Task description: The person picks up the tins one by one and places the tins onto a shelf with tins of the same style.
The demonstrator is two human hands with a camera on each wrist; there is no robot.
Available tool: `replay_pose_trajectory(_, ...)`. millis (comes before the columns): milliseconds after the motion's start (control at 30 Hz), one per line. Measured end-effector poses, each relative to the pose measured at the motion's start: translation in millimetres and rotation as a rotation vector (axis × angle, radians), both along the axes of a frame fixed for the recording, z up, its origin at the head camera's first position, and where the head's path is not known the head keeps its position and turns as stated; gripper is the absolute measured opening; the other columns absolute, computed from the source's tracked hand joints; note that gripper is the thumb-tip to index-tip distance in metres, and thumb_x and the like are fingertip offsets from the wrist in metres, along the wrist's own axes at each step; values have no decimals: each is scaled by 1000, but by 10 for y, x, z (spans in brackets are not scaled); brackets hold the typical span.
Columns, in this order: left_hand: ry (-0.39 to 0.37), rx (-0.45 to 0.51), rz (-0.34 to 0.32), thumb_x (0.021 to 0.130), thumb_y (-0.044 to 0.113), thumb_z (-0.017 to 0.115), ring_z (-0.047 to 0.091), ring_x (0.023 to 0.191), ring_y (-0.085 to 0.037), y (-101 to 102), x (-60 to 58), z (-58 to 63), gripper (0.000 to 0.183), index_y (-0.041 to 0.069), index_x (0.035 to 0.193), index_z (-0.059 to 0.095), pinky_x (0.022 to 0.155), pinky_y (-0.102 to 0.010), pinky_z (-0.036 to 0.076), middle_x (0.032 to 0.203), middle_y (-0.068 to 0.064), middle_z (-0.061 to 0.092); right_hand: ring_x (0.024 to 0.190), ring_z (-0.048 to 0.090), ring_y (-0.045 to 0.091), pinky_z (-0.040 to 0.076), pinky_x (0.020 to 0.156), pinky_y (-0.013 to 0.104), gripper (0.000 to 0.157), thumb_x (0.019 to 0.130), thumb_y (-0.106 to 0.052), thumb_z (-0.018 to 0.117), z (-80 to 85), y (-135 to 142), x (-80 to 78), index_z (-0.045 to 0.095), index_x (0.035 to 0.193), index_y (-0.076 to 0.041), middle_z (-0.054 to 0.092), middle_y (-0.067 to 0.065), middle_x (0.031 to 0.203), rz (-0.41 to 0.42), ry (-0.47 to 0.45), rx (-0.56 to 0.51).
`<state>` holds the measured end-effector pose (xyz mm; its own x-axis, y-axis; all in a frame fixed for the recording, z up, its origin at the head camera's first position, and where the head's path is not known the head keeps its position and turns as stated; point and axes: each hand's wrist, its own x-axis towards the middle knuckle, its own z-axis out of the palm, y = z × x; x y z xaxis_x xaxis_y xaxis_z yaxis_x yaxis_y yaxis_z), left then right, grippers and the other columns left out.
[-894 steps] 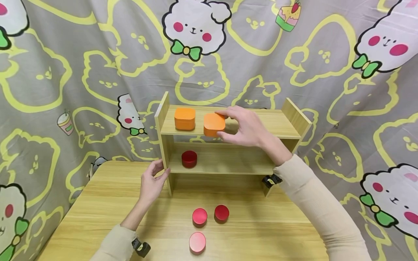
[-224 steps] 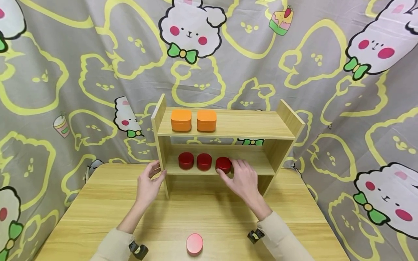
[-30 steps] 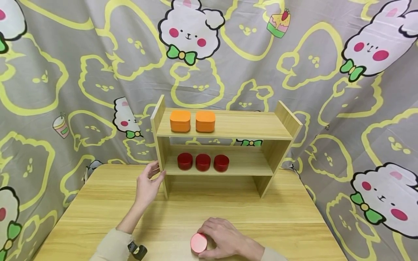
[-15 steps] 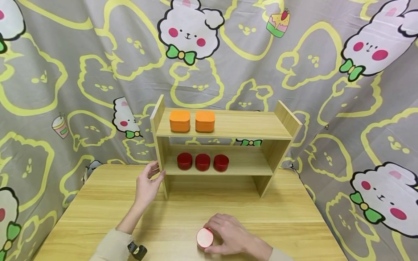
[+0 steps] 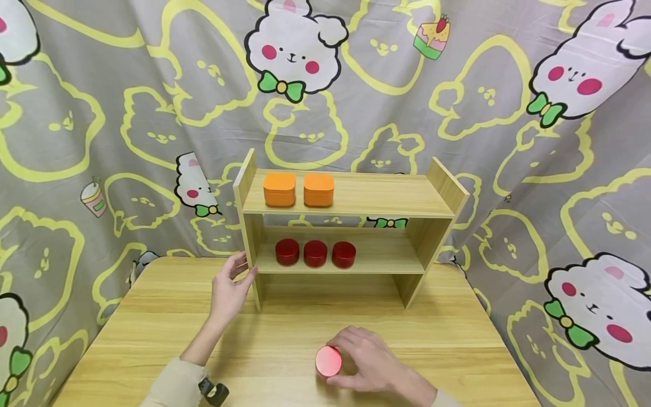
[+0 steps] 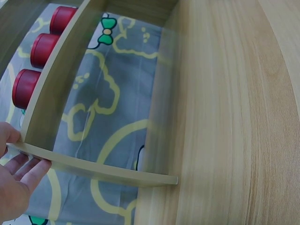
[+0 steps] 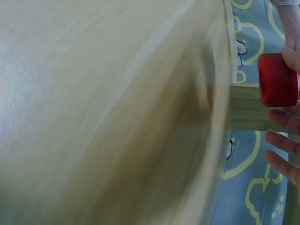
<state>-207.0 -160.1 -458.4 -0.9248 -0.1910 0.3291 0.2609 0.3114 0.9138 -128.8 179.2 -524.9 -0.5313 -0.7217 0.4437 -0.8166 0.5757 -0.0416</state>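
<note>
My right hand (image 5: pixel 371 362) pinches a round red tin (image 5: pixel 328 361) between thumb and fingers, over the front of the table. In the right wrist view the same tin (image 7: pixel 278 79) shows by the thumb, other fingers spread below it. My left hand (image 5: pixel 230 285) grips the left side panel of a two-tier wooden shelf (image 5: pixel 391 192). The left wrist view has its thumb and fingers on either side of the panel (image 6: pixel 108 171). Three dark red round tins (image 5: pixel 315 253) stand in a row on the middle board. Two orange square boxes (image 5: pixel 280 189) sit side by side on the top board, left half.
The wooden table (image 5: pixel 168 316) carries the shelf near its back edge. A grey cartoon-print curtain (image 5: pixel 305 124) hangs behind and to both sides. The shelf's right side panel (image 5: pixel 447 186) stands up past the top board.
Over the last second my right hand has taken the tin up and right. Earlier, red tins went from the table to the middle board, and the second orange box was set on top.
</note>
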Motion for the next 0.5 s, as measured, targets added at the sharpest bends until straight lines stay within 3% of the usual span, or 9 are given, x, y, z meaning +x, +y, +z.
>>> replay_pose_trajectory(200, -5, -6, 5, 99, 6, 73, 69, 125, -42, -2, 2, -2, 42, 1, 139, 62, 86, -9, 58, 135, -27, 69, 103, 68, 5, 63, 95, 34, 54, 83, -61, 82, 84, 86, -35, 70, 118, -22, 73, -14, 109, -32, 61, -60)
replay_pose_trajectory(500, 7, -29, 13, 99, 6, 73, 68, 125, -45, -9, -9, -12, 43, -1, 139, 61, 86, -13, 60, 135, -29, 68, 102, 71, 10, 64, 96, 38, 62, 73, -53, 93, 258, 245, -121, 72, 119, -18, 76, -8, 110, -130, 77, -111)
